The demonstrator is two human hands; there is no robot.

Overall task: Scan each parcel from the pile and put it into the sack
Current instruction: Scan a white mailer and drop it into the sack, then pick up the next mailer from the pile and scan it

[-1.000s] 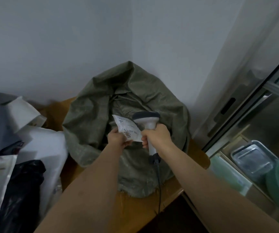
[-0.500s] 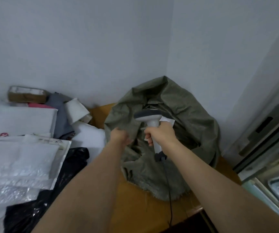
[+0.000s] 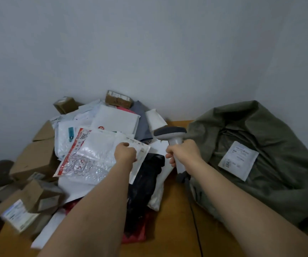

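**Next off the pile: a limp bubble mailer, taken by its corner**

The left hand (image 3: 125, 152) has its fingers curled over the near right corner of a clear bubble-wrap mailer with a red-and-white printed border (image 3: 90, 154), which lies on top of the heap of parcels (image 3: 101, 127) on the wooden table (image 3: 175, 229). The right hand (image 3: 183, 153) is clenched round the handle of a grey-and-white handheld barcode scanner (image 3: 170, 132), its head held up between the heap and the olive-green woven sack (image 3: 279, 164). The sack slumps open at the right end of the table, and a white labelled pouch (image 3: 238, 160) lies on its folds.

From where I stand, that mailer looks light and floppy, the sort that droops once it leaves the pile. A corner pinch should lift it, though the plastic skin may be slick, so I would want thumb and fingers well onto the border rather than the edge alone. The label printed "2005" sits at the far left end, away from the grip, so the mailer will likely need turning towards the scanner. The padded envelopes beneath could slide. The cardboard boxes (image 3: 34, 156) at the left look stiffer and heavier.
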